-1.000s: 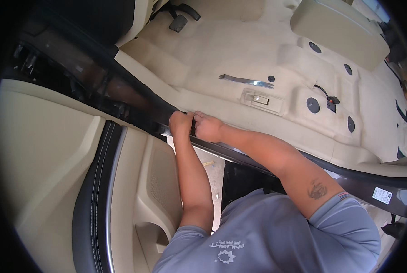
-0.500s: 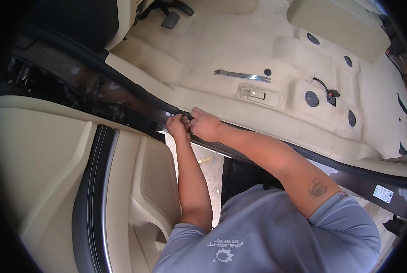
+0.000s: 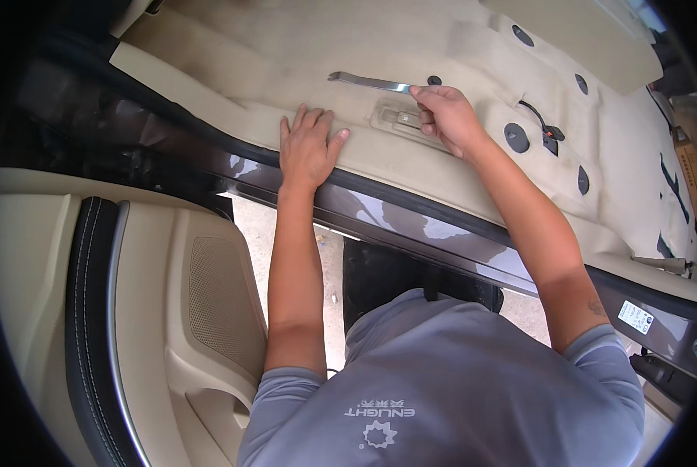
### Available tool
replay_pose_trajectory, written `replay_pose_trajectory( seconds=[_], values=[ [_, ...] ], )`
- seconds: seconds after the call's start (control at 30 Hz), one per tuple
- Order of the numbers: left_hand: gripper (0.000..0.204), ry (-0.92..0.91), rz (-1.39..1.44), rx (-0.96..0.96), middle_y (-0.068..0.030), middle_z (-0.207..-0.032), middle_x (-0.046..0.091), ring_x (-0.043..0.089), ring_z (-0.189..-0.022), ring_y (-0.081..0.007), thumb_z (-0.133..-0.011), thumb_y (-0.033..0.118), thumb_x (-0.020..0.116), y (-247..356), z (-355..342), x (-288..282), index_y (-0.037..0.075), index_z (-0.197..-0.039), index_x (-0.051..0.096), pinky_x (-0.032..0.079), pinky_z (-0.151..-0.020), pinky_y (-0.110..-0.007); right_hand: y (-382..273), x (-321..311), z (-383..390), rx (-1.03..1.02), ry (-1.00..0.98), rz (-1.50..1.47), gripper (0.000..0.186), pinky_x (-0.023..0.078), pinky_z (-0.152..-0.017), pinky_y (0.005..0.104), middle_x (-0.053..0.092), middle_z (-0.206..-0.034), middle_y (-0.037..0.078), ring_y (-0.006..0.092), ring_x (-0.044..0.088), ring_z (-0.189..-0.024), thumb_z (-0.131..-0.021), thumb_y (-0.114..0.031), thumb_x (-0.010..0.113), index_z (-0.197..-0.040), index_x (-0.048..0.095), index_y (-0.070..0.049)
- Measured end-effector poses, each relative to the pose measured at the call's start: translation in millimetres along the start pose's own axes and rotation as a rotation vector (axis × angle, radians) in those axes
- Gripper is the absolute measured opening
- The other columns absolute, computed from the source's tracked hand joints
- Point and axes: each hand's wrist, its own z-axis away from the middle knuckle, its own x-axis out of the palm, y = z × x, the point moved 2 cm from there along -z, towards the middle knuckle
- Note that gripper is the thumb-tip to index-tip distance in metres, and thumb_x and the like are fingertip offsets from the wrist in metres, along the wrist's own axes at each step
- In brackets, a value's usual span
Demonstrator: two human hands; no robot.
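My right hand (image 3: pixel 448 118) is closed round one end of a metal trim pry bar (image 3: pixel 372 82). The bar's bent, forked tip points left over the beige car carpet. Just beneath this hand lies a small latch in a recessed beige surround (image 3: pixel 387 114). My left hand (image 3: pixel 309 144) rests with fingers spread on the beige sill trim (image 3: pixel 232 117), holding nothing. Its wrist crosses the black rubber door seal (image 3: pixel 372 183), which runs along the dark brown painted door sill (image 3: pixel 411 222).
An open door with a beige panel (image 3: pixel 220 288) and black stitched armrest stands at the left. Black round plugs (image 3: pixel 517 138) dot the carpet. A short cable with a black connector (image 3: pixel 552 134) sticks up at the right. A cardboard box (image 3: pixel 691 171) sits at the far right.
My right hand has left the door seal and taken hold of the pry bar, which lay on the carpet. My left hand has opened from its pinch and moved onto the sill trim.
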Motion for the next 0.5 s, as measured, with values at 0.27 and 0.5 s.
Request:
replay_pose_trajectory(
  seconds=[0.27, 0.5],
  values=[
    [0.038, 0.128, 0.038, -0.017, -0.0092, -0.117, 0.074, 0.062, -0.121, -0.0338, -0.099, 0.041, 0.059, -3, 2, 8, 0.008, -0.109, 0.076, 0.036, -0.111, -0.059, -34, -115, -13, -0.469, -0.001, -0.32, 0.039, 0.03, -0.044, 0.0266, 0.04, -0.061, -0.005, 0.0095, 0.036, -0.049, -0.109, -0.034, 0.053, -0.075, 0.046, -0.015],
    [0.036, 0.061, 0.035, -0.05, -0.0095, -0.119, 0.073, 0.06, -0.124, -0.0322, -0.099, 0.039, 0.06, -1, -7, 5, 0.008, -0.111, 0.075, 0.033, -0.112, -0.059, 85, -4, 71, 0.081, -0.027, 0.088, 0.055, 0.034, -0.046, 0.034, 0.05, -0.05, -0.001, 0.0128, 0.046, -0.044, -0.104, -0.029, 0.064, -0.055, 0.049, -0.009]
  ],
)
